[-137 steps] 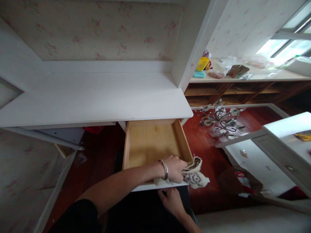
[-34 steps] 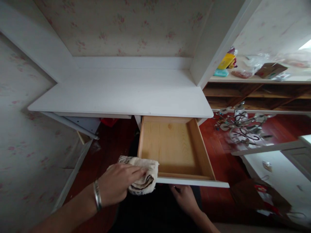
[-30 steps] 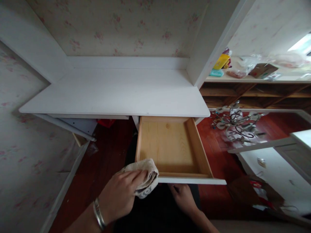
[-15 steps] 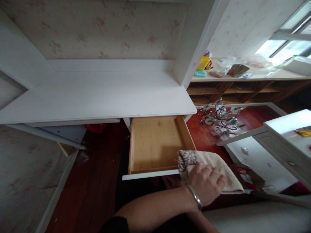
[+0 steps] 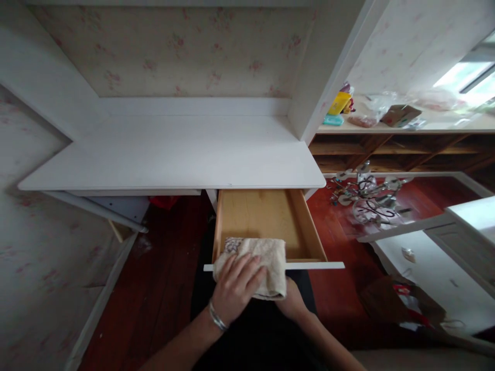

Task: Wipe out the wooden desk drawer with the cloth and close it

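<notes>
A beige cloth with a dark pattern at one corner lies draped over the white front edge of an open pine drawer. My left hand, with a metal bangle on the wrist, presses flat on the cloth, fingers spread. My right hand reaches up just below the drawer front, and the cloth hides its fingers. Nothing lies on the visible part of the drawer's floor. The drawer hangs under a white desk top.
A metal chandelier lies on the red wood floor to the right. Behind it a wooden shelf carries bags and a yellow box. White cabinet parts and a brown bag sit at lower right.
My left hand has carried the cloth from the drawer's right front corner back to the left-middle of the front edge. Before that it wiped from the left corner.
</notes>
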A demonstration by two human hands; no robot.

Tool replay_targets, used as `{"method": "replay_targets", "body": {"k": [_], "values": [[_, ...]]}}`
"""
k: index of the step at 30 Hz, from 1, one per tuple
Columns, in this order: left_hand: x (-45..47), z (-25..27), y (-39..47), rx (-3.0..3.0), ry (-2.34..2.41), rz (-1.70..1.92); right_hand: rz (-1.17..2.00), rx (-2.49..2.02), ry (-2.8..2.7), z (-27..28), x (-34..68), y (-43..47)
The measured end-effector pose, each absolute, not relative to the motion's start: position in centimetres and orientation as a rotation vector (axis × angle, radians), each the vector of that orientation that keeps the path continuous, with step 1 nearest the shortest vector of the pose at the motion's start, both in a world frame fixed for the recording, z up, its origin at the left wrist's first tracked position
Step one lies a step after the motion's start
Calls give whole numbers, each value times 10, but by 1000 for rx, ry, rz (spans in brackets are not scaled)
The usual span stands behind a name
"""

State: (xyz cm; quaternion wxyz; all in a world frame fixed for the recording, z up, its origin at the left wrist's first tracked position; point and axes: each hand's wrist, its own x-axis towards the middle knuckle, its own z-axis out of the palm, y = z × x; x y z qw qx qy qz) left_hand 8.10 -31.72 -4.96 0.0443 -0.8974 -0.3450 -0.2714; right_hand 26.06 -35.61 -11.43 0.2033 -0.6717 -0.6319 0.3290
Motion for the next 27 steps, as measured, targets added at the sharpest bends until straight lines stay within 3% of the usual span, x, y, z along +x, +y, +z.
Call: {"method": "replay_targets", "body": {"k": [6, 12, 16, 20, 27], "values": [[3, -41, -307, -2510, -1758, -1004, 1031, -1834, -1850, -118, 279, -319], [-12, -39, -295, -1296, -2971, -1675, 1033, -1909, -1855, -119, 278, -269], [-7, -37, -285, -421, -3214, -2387, 997, -1937, -1848, -126, 282, -233], [4, -37, -280, 110, -3426, -2714, 1001, -1938, -1844, -132, 284, -197], [37, -43, -260, 87, -3327, -3172, 1025, -1984, -1795, -133, 286, -137]]}}
